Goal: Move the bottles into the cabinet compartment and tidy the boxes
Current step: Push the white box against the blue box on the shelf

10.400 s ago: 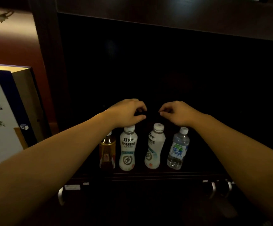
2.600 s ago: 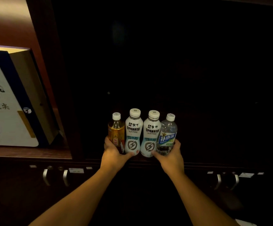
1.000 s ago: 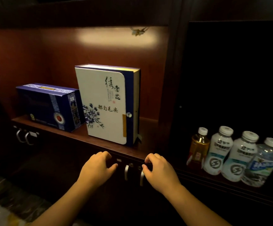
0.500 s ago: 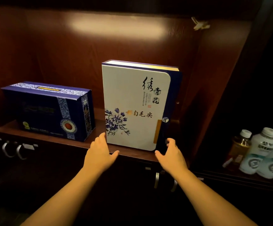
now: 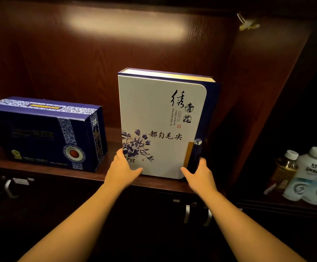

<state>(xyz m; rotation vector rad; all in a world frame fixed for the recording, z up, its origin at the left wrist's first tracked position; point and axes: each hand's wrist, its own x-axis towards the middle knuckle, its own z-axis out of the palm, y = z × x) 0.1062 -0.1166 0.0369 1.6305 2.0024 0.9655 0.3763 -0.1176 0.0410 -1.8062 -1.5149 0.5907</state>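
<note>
Both hands gripped the white box (image 5: pixel 159 118) at its lower corners: left hand (image 5: pixel 122 170) on the left edge, right hand (image 5: pixel 199 173) on the right.

2 boxes (image 5: pixel 161 123), 3 bottles (image 5: pixel 305 178), 2 hands (image 5: pixel 122 170).

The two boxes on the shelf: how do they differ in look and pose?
The white box stands upright on a narrow edge, front pale with blue flowers and black calligraphy; the dark blue box lies low and long, with a patterned band and round emblem. The left hand and right hand hold the white box's lower corners; the dark blue box is untouched. Both sit on one wooden shelf.
</note>
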